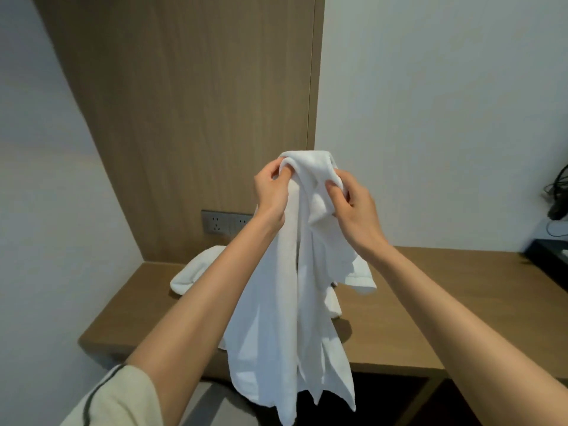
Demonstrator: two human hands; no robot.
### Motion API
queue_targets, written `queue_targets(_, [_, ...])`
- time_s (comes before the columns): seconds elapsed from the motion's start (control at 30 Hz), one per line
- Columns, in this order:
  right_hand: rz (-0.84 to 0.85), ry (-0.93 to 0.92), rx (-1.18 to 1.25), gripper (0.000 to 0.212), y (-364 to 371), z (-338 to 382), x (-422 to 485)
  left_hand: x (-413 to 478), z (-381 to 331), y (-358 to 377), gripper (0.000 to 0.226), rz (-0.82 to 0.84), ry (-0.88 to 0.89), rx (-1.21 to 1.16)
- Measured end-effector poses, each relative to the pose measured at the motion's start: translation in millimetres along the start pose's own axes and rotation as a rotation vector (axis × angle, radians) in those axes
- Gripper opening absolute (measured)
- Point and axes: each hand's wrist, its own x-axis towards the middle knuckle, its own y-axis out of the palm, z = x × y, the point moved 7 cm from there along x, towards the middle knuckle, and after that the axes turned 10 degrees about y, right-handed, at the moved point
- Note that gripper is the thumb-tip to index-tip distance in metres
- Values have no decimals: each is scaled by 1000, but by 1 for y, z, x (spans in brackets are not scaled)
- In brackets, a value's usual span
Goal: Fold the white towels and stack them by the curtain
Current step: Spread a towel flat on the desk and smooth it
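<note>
Hands gripping one white towel [276, 318], held up at chest height. The left hand [272, 192] and the right hand [350, 207] sit close together, nearly touching. Both are clamped on the bunched top edge of the cloth, fingers [333, 189] curled into the fabric. Above the grip, a small hump of towel rises. Below it, the rest hangs loose in long uneven drapes, unfolded, reaching past the front edge of a wooden desk [430, 287].

The task looks barely started. The held towel shows no neat fold, and the hands seem to be searching for an edge or corner to spread it out. Below and to the left of the grip, partly hidden by the left forearm, a second white towel [196, 269] lies crumpled on the desk. No folded stack and no curtain are in view, so folding and stacking both appear to remain.

Both forearms reach up and forward, converging toward the grip, wrists bent slightly inward. A pale sleeve [116, 395] with a dark stripe is pushed up above the left elbow.

Behind the grip stands a tall wood panel [199, 103]. A socket plate [219, 224] is set into it just left of the left wrist. Far to the right of the grip, a black tray [550, 256] and some dark cables [558, 192] sit at the desk's end.
</note>
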Motion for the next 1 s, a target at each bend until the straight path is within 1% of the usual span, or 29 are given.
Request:
queue_targets(0.13, [-20, -36, 43, 16, 0, 18, 33, 36, -17, 10, 22, -17, 28, -30])
queue_targets(0.27, [-38, -114, 106, 16, 2, 41, 62, 71, -44, 13, 25, -56, 116, -71])
queue_targets(0.4, [-55, -177, 159, 16, 7, 46, 77, 93, -43, 10, 24, -60, 178, -72])
queue_targets(0.5, [-43, -164, 80, 19, 22, 22, 80, 91, -14, 4, 20, -40, 137, -25])
queue_targets(0.6, [9, -94, 1, 18, 37, -22, 84, 76, 32, -6, 12, -38, 75, 66])
queue_targets(0.67, [27, -21, -48, 15, 41, -55, 91, 64, 59, -16, 10, -16, 59, 168])
queue_targets(0.73, [4, 42, -105, 17, 38, -88, 101, 56, 77, -31, 10, -13, 90, 313])
queue_targets(0.8, [-44, 88, -115, 17, 30, -115, 115, 57, 84, -54, 11, -86, 128, 419])
queue_targets(0.87, [-102, 121, -63, 16, 24, -130, 130, 68, 81, -76, 13, -204, 147, 496])
queue_targets(0.93, [-92, 83, 5, 13, 30, -129, 145, 88, 71, -90, 16, -318, 165, 539])
queue_targets(1.0, [-31, -5, 33, 14, 43, -119, 156, 112, 55, -96, 20, -439, 169, 524])
